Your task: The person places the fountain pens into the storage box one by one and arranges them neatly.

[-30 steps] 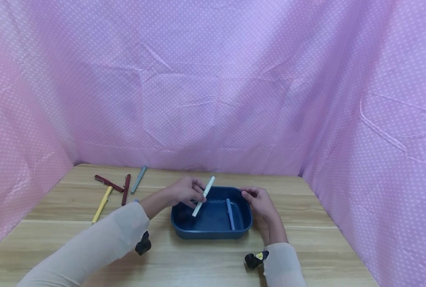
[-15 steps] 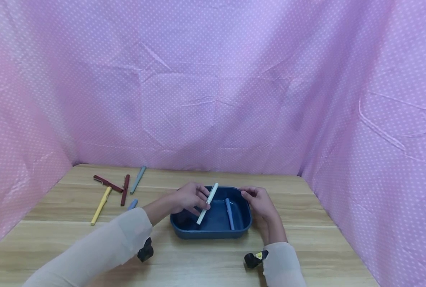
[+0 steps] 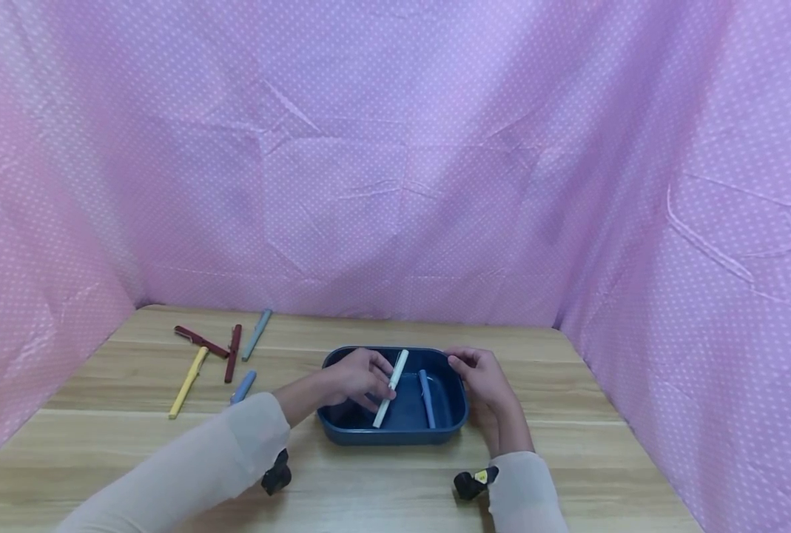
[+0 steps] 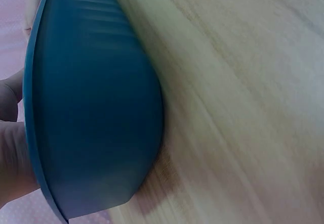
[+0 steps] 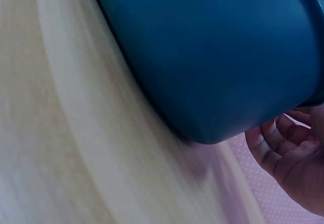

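Observation:
A dark blue rectangular container (image 3: 395, 437) sits on the table, its outer wall filling much of both wrist views. Reaching in over its left side, my left hand (image 3: 360, 376) pinches a white pen (image 3: 399, 366) between thumb and fingers. The pen is tilted within the container's outline; whether its lower end touches the floor I cannot tell. To its right a blue pen (image 3: 427, 400) lies inside. At the far right corner my right hand (image 3: 487, 377) grips the rim, thumb on the edge and fingers outside the wall (image 5: 217, 57).
Left of the container, several pens lie on the wooden table (image 3: 368, 488): two dark red pens (image 3: 233, 354), a yellow pen (image 3: 189, 383), a grey-blue pen (image 3: 257, 335) and a blue pen (image 3: 243, 387) partly behind the left sleeve. A pink dotted curtain (image 3: 368, 185) encloses the back and sides.
My left hand has moved right and lower into the container with the white pen. The blue pen near the left sleeve shows more. My right hand stays on the rim.

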Demonstrator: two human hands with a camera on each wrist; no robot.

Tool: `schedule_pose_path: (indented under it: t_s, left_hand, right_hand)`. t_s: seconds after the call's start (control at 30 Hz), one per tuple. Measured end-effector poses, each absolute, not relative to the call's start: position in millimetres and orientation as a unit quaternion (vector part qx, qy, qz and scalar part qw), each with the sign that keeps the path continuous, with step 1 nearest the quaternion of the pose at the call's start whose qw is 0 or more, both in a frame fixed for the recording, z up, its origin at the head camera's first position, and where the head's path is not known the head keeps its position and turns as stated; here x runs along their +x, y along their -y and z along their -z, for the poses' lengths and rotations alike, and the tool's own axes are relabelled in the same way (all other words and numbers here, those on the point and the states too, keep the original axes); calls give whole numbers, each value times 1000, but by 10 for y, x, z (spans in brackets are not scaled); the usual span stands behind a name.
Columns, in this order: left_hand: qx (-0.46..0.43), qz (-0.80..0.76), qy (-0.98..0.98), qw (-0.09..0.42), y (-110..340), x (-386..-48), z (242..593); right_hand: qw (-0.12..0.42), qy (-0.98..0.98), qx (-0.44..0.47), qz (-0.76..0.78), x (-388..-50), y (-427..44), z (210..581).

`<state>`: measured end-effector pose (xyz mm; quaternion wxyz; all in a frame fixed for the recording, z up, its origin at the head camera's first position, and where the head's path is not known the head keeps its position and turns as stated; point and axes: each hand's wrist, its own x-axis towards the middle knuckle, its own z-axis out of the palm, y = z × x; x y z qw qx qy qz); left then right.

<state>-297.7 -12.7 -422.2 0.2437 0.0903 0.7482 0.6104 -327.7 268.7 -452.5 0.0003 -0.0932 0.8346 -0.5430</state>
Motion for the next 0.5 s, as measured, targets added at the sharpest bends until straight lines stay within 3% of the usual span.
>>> schedule_pose_path:
  t_s: [0.5]
  left_hand:
    - [80, -624, -735, 253, 5, -2921, 4385]
  right_hand:
    - [1, -838, -84, 540, -3302, -2680, 4528]
